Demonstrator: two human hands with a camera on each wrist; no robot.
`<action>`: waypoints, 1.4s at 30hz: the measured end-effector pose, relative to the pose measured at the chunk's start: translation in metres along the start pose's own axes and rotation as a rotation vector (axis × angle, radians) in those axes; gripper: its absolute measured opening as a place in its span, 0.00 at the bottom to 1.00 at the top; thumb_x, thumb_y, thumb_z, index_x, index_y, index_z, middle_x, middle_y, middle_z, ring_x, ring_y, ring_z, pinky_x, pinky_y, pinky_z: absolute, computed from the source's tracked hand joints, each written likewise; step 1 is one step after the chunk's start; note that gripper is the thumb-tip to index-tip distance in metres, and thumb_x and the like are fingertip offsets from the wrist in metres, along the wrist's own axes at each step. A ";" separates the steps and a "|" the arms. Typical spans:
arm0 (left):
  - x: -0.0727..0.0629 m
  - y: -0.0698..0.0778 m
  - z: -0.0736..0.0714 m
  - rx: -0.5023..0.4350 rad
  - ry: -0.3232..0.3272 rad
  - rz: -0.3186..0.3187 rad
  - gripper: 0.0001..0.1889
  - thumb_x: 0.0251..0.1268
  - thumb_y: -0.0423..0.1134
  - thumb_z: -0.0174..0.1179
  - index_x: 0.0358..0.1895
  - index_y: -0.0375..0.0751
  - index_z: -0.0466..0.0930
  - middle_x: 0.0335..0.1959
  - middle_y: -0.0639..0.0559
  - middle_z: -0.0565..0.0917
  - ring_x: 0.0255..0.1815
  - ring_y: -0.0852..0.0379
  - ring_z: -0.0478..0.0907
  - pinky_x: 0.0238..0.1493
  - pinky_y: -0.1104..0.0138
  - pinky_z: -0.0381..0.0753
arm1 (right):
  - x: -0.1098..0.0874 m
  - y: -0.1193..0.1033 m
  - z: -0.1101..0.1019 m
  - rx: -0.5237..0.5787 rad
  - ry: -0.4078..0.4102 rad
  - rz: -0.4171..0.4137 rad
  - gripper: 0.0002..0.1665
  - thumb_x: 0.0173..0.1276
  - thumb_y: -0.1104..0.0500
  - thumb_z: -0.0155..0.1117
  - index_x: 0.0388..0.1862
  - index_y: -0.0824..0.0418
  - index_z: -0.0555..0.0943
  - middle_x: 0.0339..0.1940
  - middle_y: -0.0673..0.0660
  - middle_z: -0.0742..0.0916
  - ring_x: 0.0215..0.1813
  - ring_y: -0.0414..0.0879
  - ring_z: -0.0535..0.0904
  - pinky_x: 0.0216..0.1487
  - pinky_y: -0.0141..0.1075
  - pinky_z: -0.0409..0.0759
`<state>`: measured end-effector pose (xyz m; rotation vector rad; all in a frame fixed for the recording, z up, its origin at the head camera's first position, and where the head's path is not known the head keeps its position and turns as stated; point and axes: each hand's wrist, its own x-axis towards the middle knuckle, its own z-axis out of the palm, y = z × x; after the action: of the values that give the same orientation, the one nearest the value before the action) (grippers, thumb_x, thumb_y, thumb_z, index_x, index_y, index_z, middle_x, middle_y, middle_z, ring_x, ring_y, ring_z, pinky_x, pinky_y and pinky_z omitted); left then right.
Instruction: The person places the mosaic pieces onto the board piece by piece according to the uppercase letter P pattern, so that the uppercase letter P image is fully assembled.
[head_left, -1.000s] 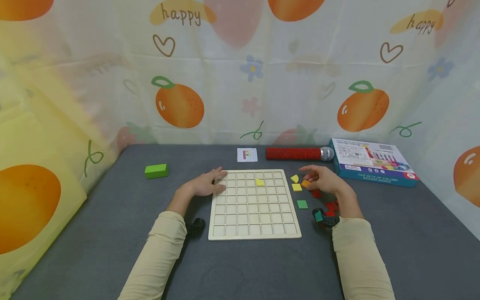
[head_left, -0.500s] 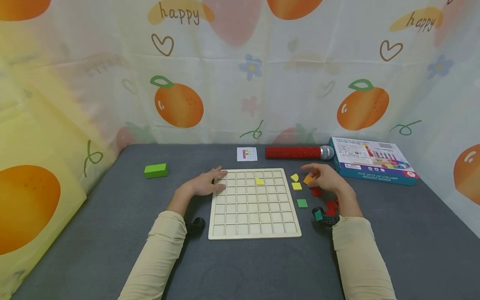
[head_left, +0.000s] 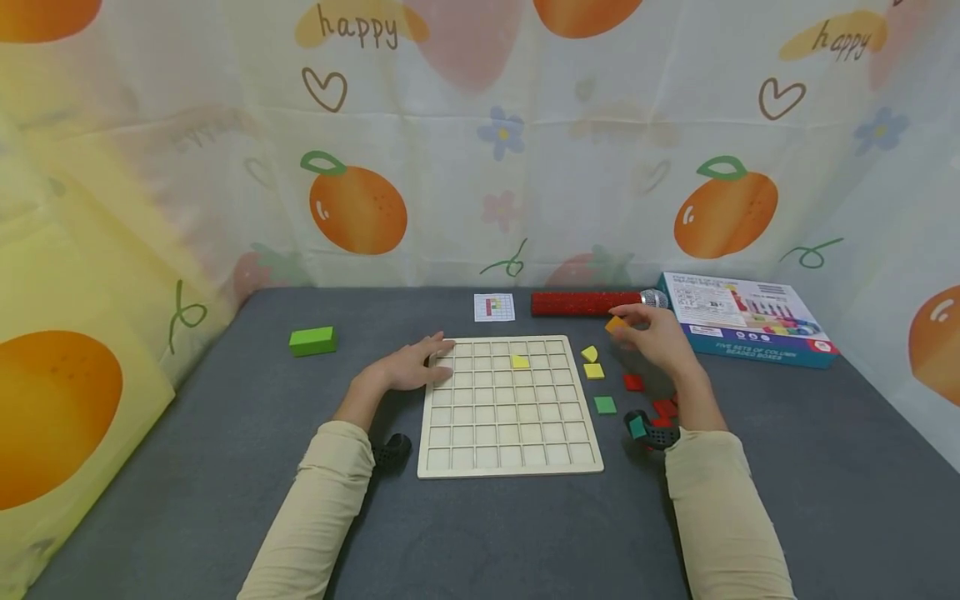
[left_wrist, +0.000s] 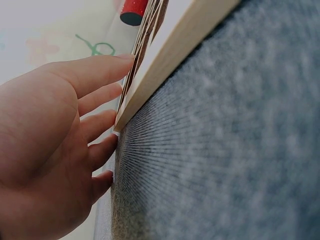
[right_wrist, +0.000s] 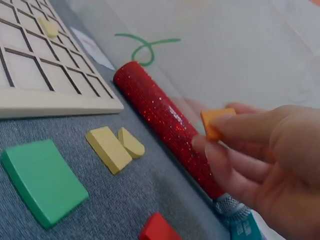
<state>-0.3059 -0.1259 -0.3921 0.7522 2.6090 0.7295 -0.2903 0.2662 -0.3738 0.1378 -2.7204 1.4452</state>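
Stretching out before the person, the grey table [head_left: 480, 542] bears everything here. The wooden board [head_left: 487, 436] lies flat near the middle, probably so that both hands can reach its square cells. A flat box [head_left: 750, 321] and a red microphone [head_left: 585, 304] lie at the back, seemingly put out of the way. The left hand [head_left: 408, 367] rests at the board's left edge, fingers extended and thumb touching it, likely to stop it sliding; the right hand [head_left: 656, 337] is well apart from it. A green block [head_left: 312, 341] sits left of the board, and a grid card [head_left: 494, 307] lies behind, perhaps to stay readable. Loose to the right are a green tile [head_left: 605, 405], a red tile [head_left: 633, 382] and a yellow square [head_left: 594, 371], handy for the right hand. That hand pinches the orange tile [head_left: 615, 323] between thumb and fingers, a light grip suited to something so small.

Half a second ago the orange tile was lower, near the red tile; now it is farther back, before the microphone. The left hand and board have stayed put.
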 end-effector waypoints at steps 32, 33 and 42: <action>0.000 -0.003 0.001 -0.010 -0.003 0.004 0.33 0.73 0.45 0.51 0.75 0.35 0.52 0.76 0.36 0.43 0.75 0.39 0.38 0.69 0.43 0.38 | 0.004 -0.037 0.042 0.316 -0.048 0.045 0.22 0.69 0.60 0.62 0.59 0.69 0.75 0.51 0.68 0.82 0.50 0.64 0.80 0.53 0.46 0.77; 0.000 -0.003 0.001 -0.012 -0.003 0.004 0.33 0.73 0.45 0.51 0.75 0.36 0.52 0.76 0.36 0.43 0.75 0.39 0.38 0.69 0.43 0.38 | 0.004 -0.037 0.043 0.315 -0.055 0.044 0.22 0.69 0.60 0.62 0.59 0.70 0.75 0.52 0.68 0.82 0.50 0.63 0.80 0.53 0.45 0.78; -0.001 -0.002 0.001 -0.023 -0.005 0.003 0.33 0.74 0.45 0.51 0.74 0.35 0.52 0.76 0.36 0.43 0.75 0.38 0.38 0.70 0.43 0.37 | 0.005 -0.038 0.061 0.314 -0.106 0.025 0.20 0.68 0.63 0.63 0.56 0.71 0.77 0.45 0.66 0.84 0.47 0.61 0.82 0.46 0.42 0.82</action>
<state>-0.3054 -0.1279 -0.3938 0.7506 2.5906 0.7565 -0.2914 0.1946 -0.3763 0.2000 -2.5588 1.9155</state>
